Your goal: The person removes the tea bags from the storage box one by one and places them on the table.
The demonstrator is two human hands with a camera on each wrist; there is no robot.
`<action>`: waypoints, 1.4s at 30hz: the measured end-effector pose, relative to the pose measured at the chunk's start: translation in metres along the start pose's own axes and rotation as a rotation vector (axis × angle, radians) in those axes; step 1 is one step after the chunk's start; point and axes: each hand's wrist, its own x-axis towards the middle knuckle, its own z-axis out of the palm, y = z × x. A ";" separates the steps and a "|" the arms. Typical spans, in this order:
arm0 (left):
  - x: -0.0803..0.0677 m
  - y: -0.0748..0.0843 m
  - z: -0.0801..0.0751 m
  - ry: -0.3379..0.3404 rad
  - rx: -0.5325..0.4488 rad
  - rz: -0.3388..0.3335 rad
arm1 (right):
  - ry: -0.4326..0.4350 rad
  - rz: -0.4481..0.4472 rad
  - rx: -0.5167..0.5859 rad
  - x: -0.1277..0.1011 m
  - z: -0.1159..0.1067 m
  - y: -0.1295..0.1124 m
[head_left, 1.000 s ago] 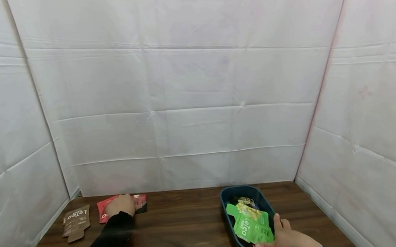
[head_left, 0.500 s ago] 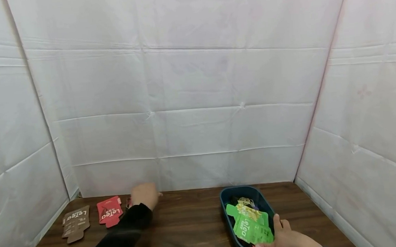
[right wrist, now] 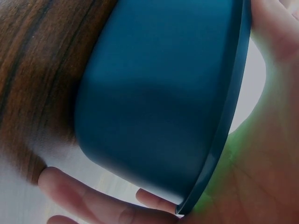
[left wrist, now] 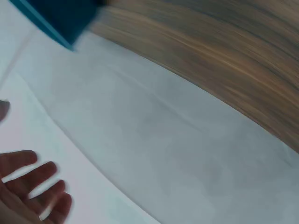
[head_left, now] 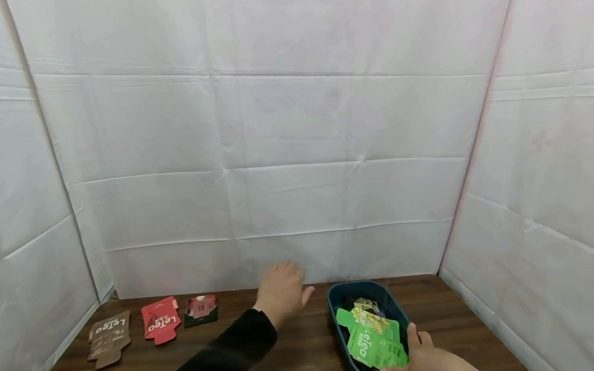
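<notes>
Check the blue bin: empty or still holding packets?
Holding packets. In the head view the blue bin contains a green packet on top, with yellow and dark ones behind.

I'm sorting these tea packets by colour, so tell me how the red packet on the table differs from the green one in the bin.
The red packet lies flat on the wooden table, between a brown packet and a small dark packet; no hand touches it. The green packet sits tilted atop other packets in the dark blue bin, which the right hand grips. Both show white LeTea lettering and a similar notched shape.
</notes>
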 end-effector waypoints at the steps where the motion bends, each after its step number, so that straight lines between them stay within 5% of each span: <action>1: 0.002 0.006 -0.002 -0.021 -0.004 0.035 | 0.000 -0.001 -0.004 0.000 0.000 0.000; 7: 0.011 0.044 -0.012 -0.167 -0.009 0.274 | 0.002 -0.018 -0.018 0.002 0.002 0.001; 11: 0.015 0.065 -0.014 -0.210 -0.072 0.346 | 0.015 -0.036 -0.044 0.000 0.002 0.001; 15: 0.021 0.081 -0.013 -0.236 -0.089 0.367 | 0.023 -0.057 -0.061 -0.002 0.002 0.001; 23: 0.029 0.110 -0.013 -0.420 -0.055 0.371 | 0.024 -0.088 -0.053 -0.004 0.001 0.002; 33: 0.032 0.123 -0.005 -0.581 -0.182 0.399 | -0.003 -0.042 0.011 -0.004 0.003 0.000; 42: 0.031 0.125 0.002 -0.575 -0.168 0.415 | 0.007 -0.018 -0.013 -0.004 0.003 0.000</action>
